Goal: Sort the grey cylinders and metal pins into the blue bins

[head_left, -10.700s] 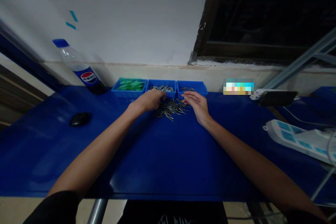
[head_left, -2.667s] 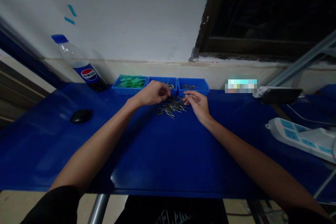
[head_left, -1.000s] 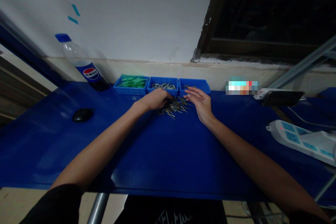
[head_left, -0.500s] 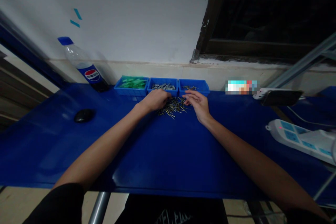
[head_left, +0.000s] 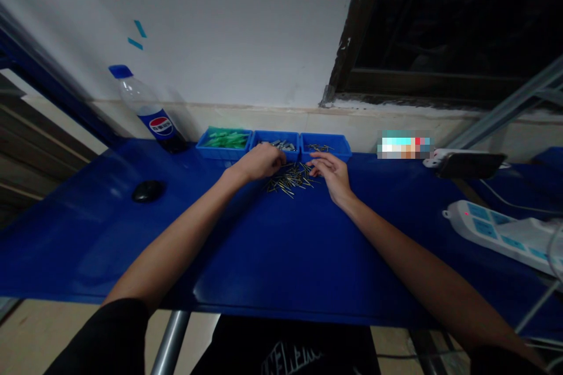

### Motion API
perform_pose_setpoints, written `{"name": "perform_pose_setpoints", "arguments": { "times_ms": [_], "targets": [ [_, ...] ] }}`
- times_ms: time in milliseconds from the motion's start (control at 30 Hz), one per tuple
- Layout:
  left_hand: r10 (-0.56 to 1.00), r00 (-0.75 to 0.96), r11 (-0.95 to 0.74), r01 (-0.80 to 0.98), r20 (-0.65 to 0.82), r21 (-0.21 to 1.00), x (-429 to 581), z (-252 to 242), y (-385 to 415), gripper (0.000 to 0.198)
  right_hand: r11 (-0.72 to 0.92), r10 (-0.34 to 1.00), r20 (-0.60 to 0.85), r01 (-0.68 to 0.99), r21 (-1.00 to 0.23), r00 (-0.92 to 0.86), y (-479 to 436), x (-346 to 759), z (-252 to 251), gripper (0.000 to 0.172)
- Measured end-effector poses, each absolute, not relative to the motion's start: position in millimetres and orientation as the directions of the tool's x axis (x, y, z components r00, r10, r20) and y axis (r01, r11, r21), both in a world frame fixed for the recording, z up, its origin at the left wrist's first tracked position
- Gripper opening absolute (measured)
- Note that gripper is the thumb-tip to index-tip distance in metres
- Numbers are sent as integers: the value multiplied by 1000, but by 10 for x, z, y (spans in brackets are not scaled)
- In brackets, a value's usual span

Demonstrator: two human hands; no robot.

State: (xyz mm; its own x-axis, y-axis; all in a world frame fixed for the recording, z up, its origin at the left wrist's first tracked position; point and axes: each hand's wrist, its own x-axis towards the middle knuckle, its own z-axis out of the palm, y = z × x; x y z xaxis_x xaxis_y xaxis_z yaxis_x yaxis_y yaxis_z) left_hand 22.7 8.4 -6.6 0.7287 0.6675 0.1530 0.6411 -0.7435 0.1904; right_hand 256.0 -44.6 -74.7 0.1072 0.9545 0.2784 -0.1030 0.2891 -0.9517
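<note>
A loose pile of small metal pins lies on the blue table in front of three blue bins. My left hand rests at the pile's left edge with its fingers curled and pinched together near the middle bin; what they hold is too small to see. My right hand sits at the pile's right edge, fingers bent and drawn together over the pins. The left bin holds green parts, the middle bin grey metal pieces, the right bin a few pins.
A cola bottle leans against the wall at the back left. A black mouse lies on the left of the table. A white power strip and a dark phone on a white base are on the right.
My left hand has lifted slightly from the pile toward the middle bin. My right hand stays at the pile's right edge. The view has shifted a little to the left.
</note>
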Motion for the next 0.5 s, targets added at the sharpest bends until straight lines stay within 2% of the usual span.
{"name": "perform_pose_setpoints", "arguments": {
  "times_ms": [133, 267, 367, 500],
  "targets": [
    [640, 734, -760, 562, 227, 325, 176, -74, 136, 30, 284, 956, 275, -90, -955, 101, -446, 2553, -736, 26],
    [609, 746, -765, 463, 269, 448, 193, -59, 110, 27, 265, 964, 263, -63, -962, 31, -452, 2548, -748, 37],
    [593, 756, -759, 409, 277, 507, 228, -30, 58, 24, 236, 971, 238, -68, -969, -15, -460, 2552, -763, 41],
    [582, 767, -749, 378, 268, 545, 258, 2, 0, 22, 208, 978, 209, -70, -976, -20, -472, 2569, -763, 35]
  ]
}}
